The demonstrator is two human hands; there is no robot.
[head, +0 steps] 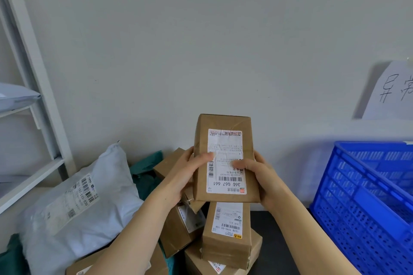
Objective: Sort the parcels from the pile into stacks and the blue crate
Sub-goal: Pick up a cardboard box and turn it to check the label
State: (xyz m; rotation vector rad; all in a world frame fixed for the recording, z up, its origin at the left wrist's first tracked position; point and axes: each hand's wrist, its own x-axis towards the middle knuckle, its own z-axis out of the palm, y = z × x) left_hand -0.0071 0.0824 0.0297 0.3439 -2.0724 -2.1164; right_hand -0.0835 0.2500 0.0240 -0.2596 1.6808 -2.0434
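At the far left a white shelving frame (pixel 38 105) stands against the wall, with a grey poly bag (pixel 15 96) lying on one of its shelves. Below and to the right of it a large white mailer bag (pixel 78 205) leans in the pile, its barcode label facing up. Teal bags (pixel 146 166) show behind it, partly hidden. Next comes the heap of brown cardboard parcels (pixel 178 230), lying at mixed angles on the dark table (pixel 279 243).

Above the heap, near the middle of the view, both hands hold one long cardboard box (pixel 224 123) up in the air, upright and with its white shipping label (pixel 225 181) turned toward the camera, printed upside down. The left hand (pixel 183 176) grasps the box's left edge, thumb laid across the label and fingers wrapped behind. The right hand (pixel 259 178) grips the right edge in the same way, thumb on the label's face. The box touches nothing but the hands. Right under it a similar long box (pixel 225 236) rests on top of the pile, label up.

Further right stands the blue crate (pixel 362 207), perforated plastic, well apart from the held box. Its inside is only partly in view. On the wall above the crate hangs a sheet of paper (pixel 393 94) with handwritten characters, cut off by the picture's edge
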